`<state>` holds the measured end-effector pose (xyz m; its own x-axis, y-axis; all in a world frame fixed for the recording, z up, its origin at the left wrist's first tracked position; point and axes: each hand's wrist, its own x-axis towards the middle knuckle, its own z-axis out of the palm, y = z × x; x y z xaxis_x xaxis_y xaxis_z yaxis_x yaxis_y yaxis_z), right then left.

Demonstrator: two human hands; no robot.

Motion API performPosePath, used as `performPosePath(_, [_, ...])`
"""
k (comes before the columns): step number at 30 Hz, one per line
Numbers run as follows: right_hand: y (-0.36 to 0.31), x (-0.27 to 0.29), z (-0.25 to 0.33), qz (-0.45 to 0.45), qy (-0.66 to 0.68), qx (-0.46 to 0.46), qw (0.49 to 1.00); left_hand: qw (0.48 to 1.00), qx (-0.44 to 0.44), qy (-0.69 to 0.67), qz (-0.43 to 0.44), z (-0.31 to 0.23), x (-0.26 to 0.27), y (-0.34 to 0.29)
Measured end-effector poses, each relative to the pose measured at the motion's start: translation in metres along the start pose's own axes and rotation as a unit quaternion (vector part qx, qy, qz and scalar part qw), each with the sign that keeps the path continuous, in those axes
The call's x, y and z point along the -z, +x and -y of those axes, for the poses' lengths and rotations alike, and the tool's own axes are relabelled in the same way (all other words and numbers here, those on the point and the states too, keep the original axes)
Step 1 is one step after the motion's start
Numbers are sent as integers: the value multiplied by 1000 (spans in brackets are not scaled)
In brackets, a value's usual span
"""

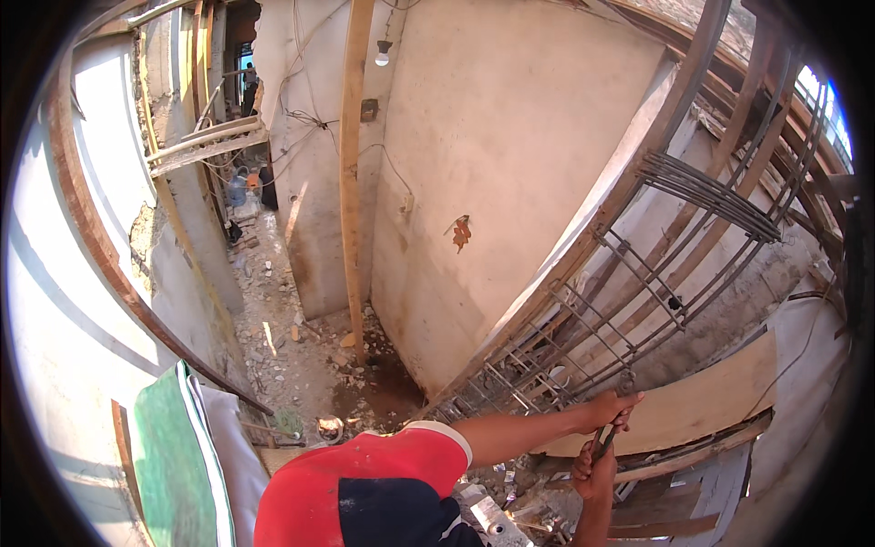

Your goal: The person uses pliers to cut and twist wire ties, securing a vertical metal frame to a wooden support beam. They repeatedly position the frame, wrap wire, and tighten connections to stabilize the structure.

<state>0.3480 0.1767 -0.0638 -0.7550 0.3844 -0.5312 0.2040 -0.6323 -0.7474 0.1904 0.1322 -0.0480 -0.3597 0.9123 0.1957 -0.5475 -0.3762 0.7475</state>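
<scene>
Reaching in from the red sleeve, my left hand point(614, 409) is closed beside the lower part of a steel rebar cage point(606, 314). Just below it, my right hand point(591, 470) is closed too. Dark metal pincers point(601, 443) pass between the hands, and both grip them. The tool's upper end points at the bars of the cage, but whether it bites on a wire there is too small to tell. The cage slants up to the right, with long bars and square cross ties. A bundle of stirrups point(706, 193) sits near its top.
A wooden beam point(629, 182) runs along the cage's left side. Under my hands lie a plywood sheet point(702, 401) and broken planks. An upright timber post point(352, 182) stands by the plastered wall point(510, 118). Rubble point(273, 319) covers the floor. A green sheet point(178, 456) is at left.
</scene>
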Motion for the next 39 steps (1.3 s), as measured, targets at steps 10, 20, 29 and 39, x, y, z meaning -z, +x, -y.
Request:
performPosePath(10, [10, 5, -5, -344, -578, 583, 455, 967, -65, -96, -229, 18, -29, 28])
performPosePath(20, [1, 8, 2, 114, 68, 28, 991, 997, -20, -77, -9, 17, 20, 19])
performPosePath(29, [16, -5, -30, -361, -465, 569, 574, 979, -58, -41, -190, 23, -18, 20])
performPosePath(39, [7, -16, -50, -104, -64, 243, 962, 990, 106, -62, -68, -24, 7, 8])
